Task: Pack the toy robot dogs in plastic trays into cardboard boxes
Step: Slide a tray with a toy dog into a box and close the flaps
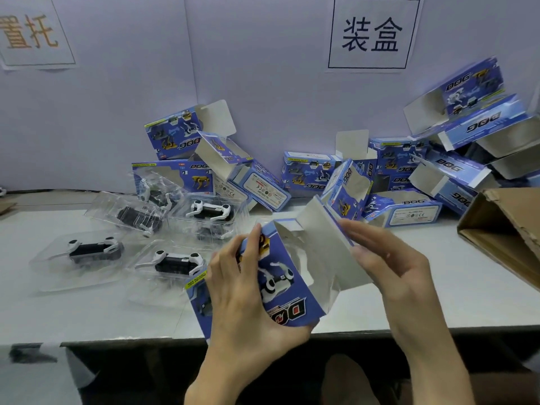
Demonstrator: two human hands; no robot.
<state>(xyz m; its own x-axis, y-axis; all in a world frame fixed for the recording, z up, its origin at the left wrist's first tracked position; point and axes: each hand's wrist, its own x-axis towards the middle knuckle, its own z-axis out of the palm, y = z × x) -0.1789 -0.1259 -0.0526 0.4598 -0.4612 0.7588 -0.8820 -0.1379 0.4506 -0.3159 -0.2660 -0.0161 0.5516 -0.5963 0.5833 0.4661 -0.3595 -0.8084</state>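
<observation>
A blue cardboard box (287, 290) printed with robot dogs is held over the table's front edge, its open end facing right. My left hand (245, 293) grips the box around its printed face. My right hand (391, 264) touches the box's grey inner flap (327, 244) with straight fingers. A clear tray edge shows inside the opening. Several toy robot dogs in clear plastic trays lie to the left, one (175, 263) nearest the box, another (93, 251) further left, a third (210, 211) behind.
Many open blue boxes (403, 209) are piled against the back wall, stacked higher at the right (467, 112). A brown corrugated carton (502, 235) lies open at the right edge. Paper signs hang on the wall. The white table (87, 317) ends just below the hands.
</observation>
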